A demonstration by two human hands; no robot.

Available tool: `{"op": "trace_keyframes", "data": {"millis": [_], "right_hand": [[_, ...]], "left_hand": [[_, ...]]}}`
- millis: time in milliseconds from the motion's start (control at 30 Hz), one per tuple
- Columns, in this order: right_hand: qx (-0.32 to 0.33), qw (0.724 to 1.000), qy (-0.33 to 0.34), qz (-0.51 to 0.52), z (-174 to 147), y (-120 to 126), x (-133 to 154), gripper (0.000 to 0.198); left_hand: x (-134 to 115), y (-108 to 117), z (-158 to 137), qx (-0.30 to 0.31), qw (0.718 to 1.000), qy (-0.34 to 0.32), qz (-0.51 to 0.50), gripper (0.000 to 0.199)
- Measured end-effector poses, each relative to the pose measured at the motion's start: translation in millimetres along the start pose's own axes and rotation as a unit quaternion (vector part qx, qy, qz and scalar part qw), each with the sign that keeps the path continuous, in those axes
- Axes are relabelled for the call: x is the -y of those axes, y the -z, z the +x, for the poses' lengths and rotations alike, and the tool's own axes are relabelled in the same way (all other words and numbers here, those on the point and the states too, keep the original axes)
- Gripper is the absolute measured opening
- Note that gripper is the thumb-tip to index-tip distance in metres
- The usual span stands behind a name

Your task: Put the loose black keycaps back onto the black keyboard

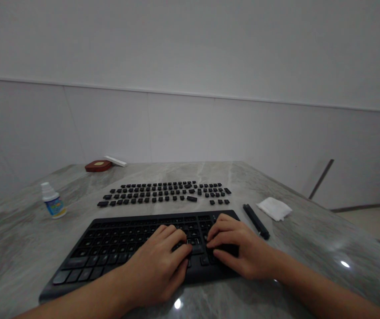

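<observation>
A long black plastic keyboard (126, 237) is set along the near edge of the grey marbled tabletop (309, 248); small black square plastic keycaps (159, 193) are laid in rows towards the far edge; the keyboard's right part is touched by the bunched, curled left hand (163, 261) and the arched right hand (238, 246); whether anything is pinched cannot be told; keycap-by-keycap work seems in hand; precise fingertip placement and a steadied keyboard are called for.
</observation>
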State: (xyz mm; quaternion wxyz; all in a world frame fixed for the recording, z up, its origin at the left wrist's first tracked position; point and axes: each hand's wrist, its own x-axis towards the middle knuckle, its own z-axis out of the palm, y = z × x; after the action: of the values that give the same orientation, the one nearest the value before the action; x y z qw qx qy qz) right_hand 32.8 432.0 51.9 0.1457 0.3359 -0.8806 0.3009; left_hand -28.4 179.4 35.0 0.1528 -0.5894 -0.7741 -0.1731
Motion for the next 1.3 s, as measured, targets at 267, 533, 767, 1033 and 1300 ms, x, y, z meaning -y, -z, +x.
{"op": "trace_keyframes", "data": {"millis": [267, 533, 767, 1033, 1300], "right_hand": [[-0.047, 0.998, 0.036, 0.015, -1, 5, 3, 0.021], [-0.036, 0.998, 0.052, -0.002, 0, 2, 4, 0.023], [-0.091, 0.993, 0.079, -0.013, 0, -4, 5, 0.022], [-0.094, 0.992, 0.076, -0.036, 2, -8, 7, 0.024], [-0.227, 0.966, 0.115, -0.044, 0, -7, 11, 0.021]], "left_hand": [[-2, 2, 0, -0.005, 1.0, -0.006, -0.003, 0.025], [-1, 1, 0, -0.007, 1.0, -0.004, 0.004, 0.024], [-2, 1, 0, -0.007, 1.0, -0.001, 0.007, 0.023], [-1, 0, -1, 0.004, 1.0, 0.001, 0.001, 0.025], [-1, 2, 0, 0.01, 1.0, 0.001, -0.002, 0.024]]}}
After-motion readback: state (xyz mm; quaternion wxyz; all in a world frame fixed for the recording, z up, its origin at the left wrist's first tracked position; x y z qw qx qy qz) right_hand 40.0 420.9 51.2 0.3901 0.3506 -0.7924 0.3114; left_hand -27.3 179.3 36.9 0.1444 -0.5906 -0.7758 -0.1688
